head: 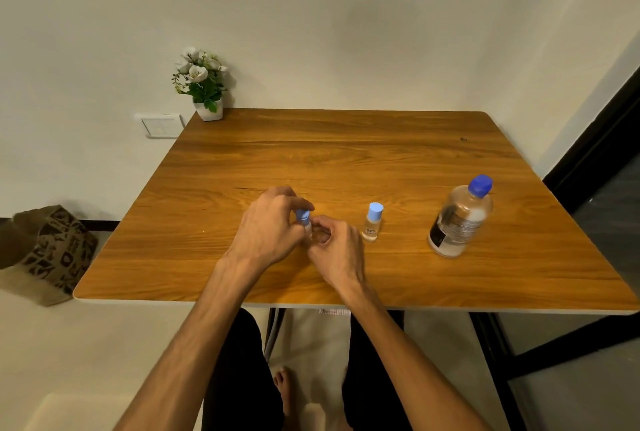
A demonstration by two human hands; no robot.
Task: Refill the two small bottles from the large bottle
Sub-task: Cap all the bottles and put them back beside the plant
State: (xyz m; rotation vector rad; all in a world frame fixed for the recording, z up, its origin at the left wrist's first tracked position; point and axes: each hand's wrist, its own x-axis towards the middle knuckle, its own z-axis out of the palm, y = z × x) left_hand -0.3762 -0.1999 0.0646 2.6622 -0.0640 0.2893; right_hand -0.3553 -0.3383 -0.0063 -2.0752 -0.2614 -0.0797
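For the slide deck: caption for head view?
Both hands grip one small bottle; second small bottle, large bottle stand capped.

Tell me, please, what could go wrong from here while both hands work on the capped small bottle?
1. The small bottle is mostly hidden between the left hand and right hand; twisting its light blue cap could make it slip and spill.
2. The second small bottle stands free just beside the right hand, so a stray knuckle might tip it.
3. The large bottle is still capped; pouring from its wider mouth into such narrow necks may overflow onto the table.
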